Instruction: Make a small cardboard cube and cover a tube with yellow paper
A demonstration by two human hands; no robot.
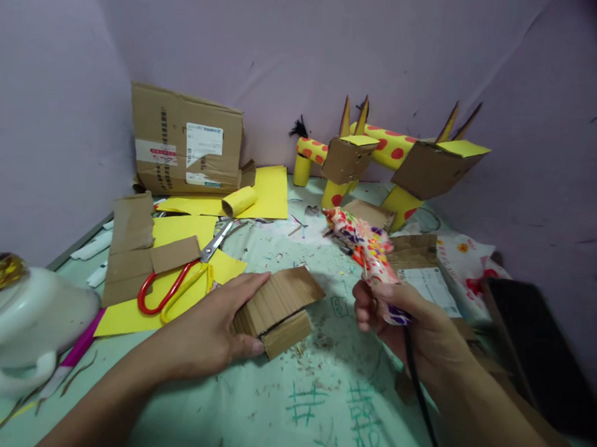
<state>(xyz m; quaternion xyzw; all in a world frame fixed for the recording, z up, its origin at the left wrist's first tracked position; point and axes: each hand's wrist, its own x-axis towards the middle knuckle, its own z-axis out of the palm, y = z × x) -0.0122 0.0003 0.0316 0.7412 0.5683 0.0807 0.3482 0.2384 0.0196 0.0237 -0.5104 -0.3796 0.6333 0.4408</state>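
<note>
My left hand [218, 326] grips a small folded cardboard box [281, 303] near the middle of the table, thumb at its lower edge and fingers along its far side. A narrow cardboard flap stands along the box's near right side. In my right hand [399, 309] is a glue gun [365, 244] covered in colourful patterned wrapping, its tip pointing up and left. A black cord [417, 383] runs down from its handle. The glue gun is held apart from the box, to its upper right.
Scissors [175, 287] with red and yellow handles lie on yellow paper [178, 227] at left, near a white mug [28, 323]. Behind stand a large carton [185, 144] and two spotted cardboard animals [349, 159]. A dark phone-like slab [542, 356] is at right.
</note>
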